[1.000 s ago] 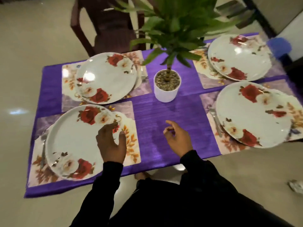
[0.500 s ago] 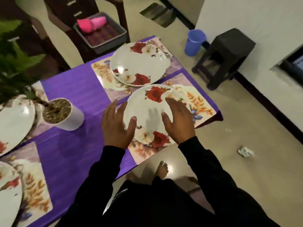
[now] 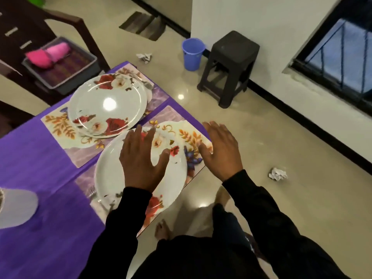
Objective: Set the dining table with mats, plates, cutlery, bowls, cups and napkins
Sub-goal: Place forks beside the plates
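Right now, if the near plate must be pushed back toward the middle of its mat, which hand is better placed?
Probably the left hand: it lies open over the near plate. The right hand is past the plate's rim, over the mat edge.

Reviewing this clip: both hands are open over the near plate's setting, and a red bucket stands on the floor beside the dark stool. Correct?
Not quite: the bucket is blue, not red, as the head view shows. The rest holds: the left hand and right hand are open over the near plate and its setting, and the bucket stands beside the dark stool.
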